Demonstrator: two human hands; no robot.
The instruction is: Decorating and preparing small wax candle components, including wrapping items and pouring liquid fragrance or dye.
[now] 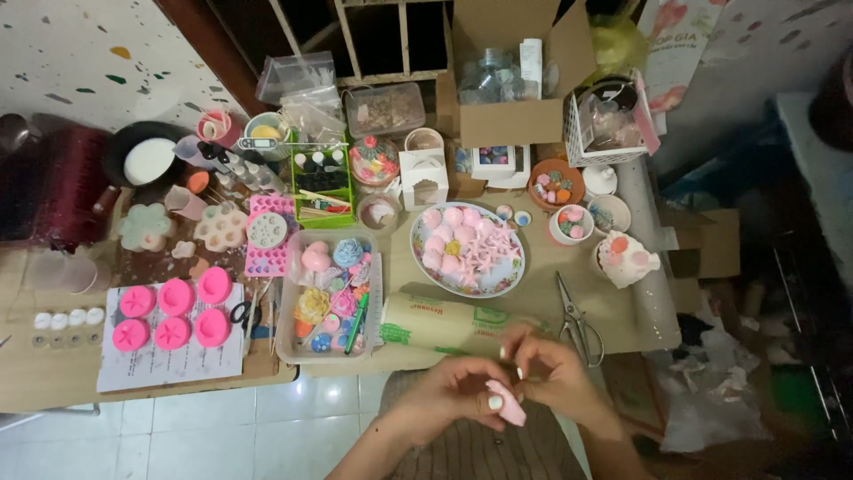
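My left hand [453, 387] and my right hand [555, 373] meet just in front of the table's near edge, above my lap. Between their fingers they hold a small pink moulded piece [510, 409]; the left thumb and fingers pinch its lower part and the right fingertips touch its top. Just beyond the hands a roll of cling film [440, 322] lies on the table. An oval plate [426, 267] of pink flower-shaped and star-shaped pieces stands behind the roll. Scissors [576, 320] lie to the right of the roll.
A clear tray [289, 347] of coloured shaped pieces sits left of the roll. Several pink round moulds [173, 313] rest on a paper sheet at the left. Silicone moulds, small bottles, bowls, cups and cardboard boxes [511, 120] crowd the back.
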